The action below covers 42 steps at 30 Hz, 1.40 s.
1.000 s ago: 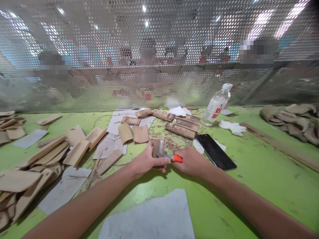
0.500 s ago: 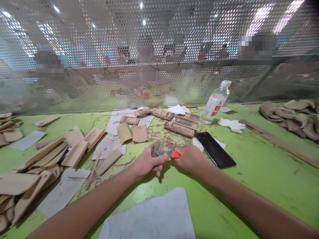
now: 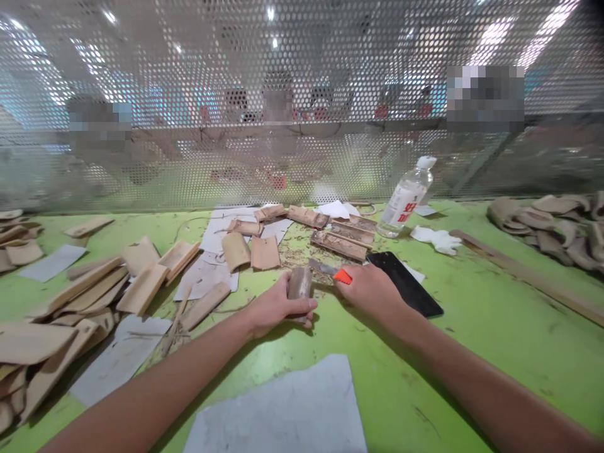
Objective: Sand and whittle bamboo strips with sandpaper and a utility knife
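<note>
My left hand (image 3: 276, 309) is closed round a curved, brown-grey piece of bamboo (image 3: 301, 284), thumb across its near end. In my right hand (image 3: 370, 290) is a knife (image 3: 325, 268) with an orange handle, its blade pointing left toward the top of that piece. A small gap shows between blade and bamboo. Just beyond the hands lie brown shavings, two pale curved bamboo pieces (image 3: 265, 253) and a darker trough-like bamboo piece (image 3: 338, 245). A black phone (image 3: 404, 283) rests right beside my right hand, which partly hides it.
Piles of pale bamboo pieces (image 3: 40, 343) cover the left of the green table (image 3: 495, 358). A grey sheet (image 3: 283, 409) lies in front of me. A bottle (image 3: 406, 198), crumpled tissue (image 3: 436, 239), long strip (image 3: 528, 274) and bamboo heap (image 3: 550, 229) are right. Perforated metal screen (image 3: 189, 157) stands behind.
The knife has moved off the bamboo piece, a little right and up, with my right hand. My left hand has turned the piece so its rounded outer face shows more.
</note>
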Available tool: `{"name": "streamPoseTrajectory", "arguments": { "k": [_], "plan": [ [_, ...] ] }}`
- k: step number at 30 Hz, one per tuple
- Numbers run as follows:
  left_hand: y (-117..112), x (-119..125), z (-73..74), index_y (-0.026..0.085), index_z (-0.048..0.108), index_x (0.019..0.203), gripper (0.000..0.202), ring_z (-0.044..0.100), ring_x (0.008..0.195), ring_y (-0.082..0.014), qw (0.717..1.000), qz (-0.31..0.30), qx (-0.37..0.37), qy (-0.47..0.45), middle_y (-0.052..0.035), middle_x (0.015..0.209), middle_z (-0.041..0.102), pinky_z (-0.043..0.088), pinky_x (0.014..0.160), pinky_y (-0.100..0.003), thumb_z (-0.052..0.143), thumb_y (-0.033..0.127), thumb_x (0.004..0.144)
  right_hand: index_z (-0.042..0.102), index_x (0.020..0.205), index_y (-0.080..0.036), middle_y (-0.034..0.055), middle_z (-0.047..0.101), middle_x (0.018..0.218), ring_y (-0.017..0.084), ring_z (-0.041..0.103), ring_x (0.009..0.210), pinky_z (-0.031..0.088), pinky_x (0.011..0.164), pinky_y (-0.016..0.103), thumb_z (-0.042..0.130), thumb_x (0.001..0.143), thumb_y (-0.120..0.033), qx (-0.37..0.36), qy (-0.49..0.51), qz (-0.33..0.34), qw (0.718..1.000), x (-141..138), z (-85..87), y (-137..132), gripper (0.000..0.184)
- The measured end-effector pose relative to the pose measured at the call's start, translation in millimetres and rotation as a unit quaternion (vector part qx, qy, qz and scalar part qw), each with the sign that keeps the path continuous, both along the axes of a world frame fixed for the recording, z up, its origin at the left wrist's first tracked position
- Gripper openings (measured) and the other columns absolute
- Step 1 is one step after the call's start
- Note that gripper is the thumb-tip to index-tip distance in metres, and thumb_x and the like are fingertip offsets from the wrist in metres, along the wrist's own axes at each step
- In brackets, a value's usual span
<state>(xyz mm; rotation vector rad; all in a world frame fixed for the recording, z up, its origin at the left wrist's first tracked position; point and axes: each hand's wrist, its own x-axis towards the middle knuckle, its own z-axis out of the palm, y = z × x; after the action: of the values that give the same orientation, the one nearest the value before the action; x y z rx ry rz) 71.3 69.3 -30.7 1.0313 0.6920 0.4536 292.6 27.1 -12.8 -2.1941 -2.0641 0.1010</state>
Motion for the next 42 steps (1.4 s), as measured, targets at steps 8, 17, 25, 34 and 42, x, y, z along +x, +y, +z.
{"name": "streamPoseTrajectory", "arguments": {
  "k": [8,17,25,34,42],
  "plan": [
    [6.8,-6.0,-1.6,0.021,0.042,0.109,0.068,0.070,0.074,-0.0161,0.998,-0.023,-0.036,-0.038,0.0012,0.082,0.066,0.060,0.077,-0.036,0.095,0.030,0.068,0.070,0.074,-0.021,0.0062,0.072,0.071,0.020,0.060,0.064,0.025,0.054,0.030,0.055,0.090,-0.031,-0.054,0.014,0.079,0.995,-8.7,-1.0,-2.4,0.025],
    [0.3,-4.4,1.4,0.020,0.037,0.120,0.078,0.068,0.065,-0.0149,0.999,-0.014,0.028,-0.015,0.0005,0.082,0.068,0.058,0.066,-0.031,0.095,0.032,0.070,0.071,0.072,-0.020,0.0059,0.073,0.070,0.019,0.062,0.065,0.029,0.058,0.029,0.060,0.086,-0.027,-0.082,0.019,0.136,0.987,-18.2,2.6,-11.3,0.019],
    [-0.3,-5.3,6.4,0.017,0.034,0.126,0.080,0.064,0.052,-0.0150,0.994,-0.018,0.103,0.031,0.0010,0.065,0.068,0.051,0.052,-0.024,0.091,0.039,0.075,0.074,0.080,-0.020,0.0059,0.076,0.076,0.019,0.064,0.069,0.027,0.058,0.029,0.058,0.089,-0.029,-0.084,0.008,0.109,0.990,-21.5,4.7,-10.4,0.021],
    [-3.3,-1.3,12.6,0.017,0.036,0.125,0.075,0.058,0.042,-0.0129,0.989,0.012,0.126,0.081,0.0067,0.054,0.062,0.047,0.043,-0.020,0.086,0.050,0.079,0.074,0.084,-0.020,0.0076,0.078,0.080,0.022,0.067,0.073,0.023,0.057,0.031,0.054,0.091,-0.030,-0.064,-0.011,0.064,0.996,-25.5,1.8,-10.1,0.023],
    [-3.2,1.0,10.0,0.018,0.048,0.111,0.056,0.052,0.033,-0.0116,0.980,0.052,0.147,0.120,0.0041,0.047,0.061,0.040,0.034,-0.016,0.078,0.058,0.085,0.072,0.081,-0.021,0.0083,0.075,0.076,0.021,0.064,0.068,0.022,0.056,0.031,0.056,0.095,-0.040,-0.046,-0.010,0.016,0.999,-27.7,-0.5,-7.7,0.028]
  ]
}}
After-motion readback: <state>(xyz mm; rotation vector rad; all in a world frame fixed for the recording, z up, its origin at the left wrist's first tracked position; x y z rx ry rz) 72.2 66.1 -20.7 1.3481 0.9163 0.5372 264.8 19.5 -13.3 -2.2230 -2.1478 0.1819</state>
